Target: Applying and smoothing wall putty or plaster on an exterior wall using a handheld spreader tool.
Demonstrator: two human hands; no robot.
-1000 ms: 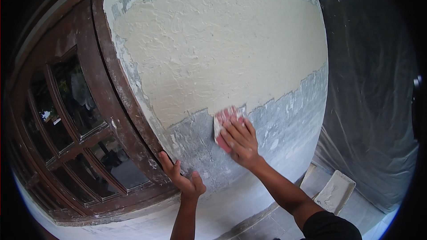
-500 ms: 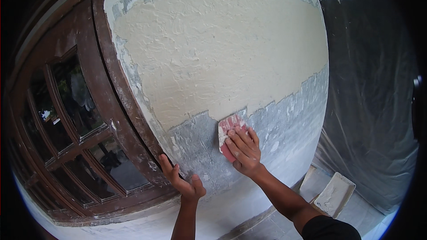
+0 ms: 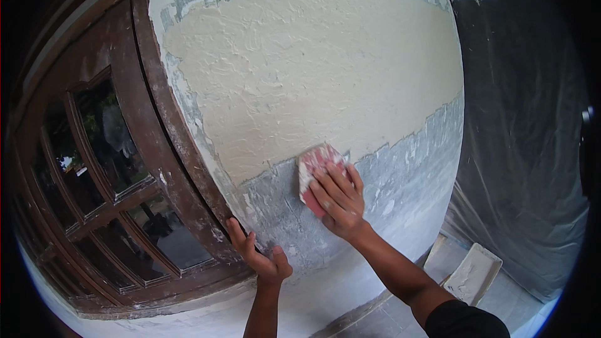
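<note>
My right hand (image 3: 338, 200) is closed on a flat reddish-pink putty spreader (image 3: 311, 198), smeared with cream-white putty. Its upper end lies over the lower border of a cream putty patch (image 3: 313, 75) that covers the middle of the grey wall (image 3: 275, 197). The patch looks ridged on its left side and smoother toward the right. Lower left, my left hand (image 3: 260, 253) holds nothing, its fingers apart and raised close to the edge of the brown wooden frame (image 3: 194, 188).
A wooden window (image 3: 113, 150) with several glass panes fills the left side. Dark plastic sheeting (image 3: 519, 119) hangs on the right. Below it, a shallow tray (image 3: 479, 275) with white putty stands on the grey floor (image 3: 388, 322).
My right hand has slid the spreader up and a little left, onto the edge of the putty patch. My left hand has hardly moved.
</note>
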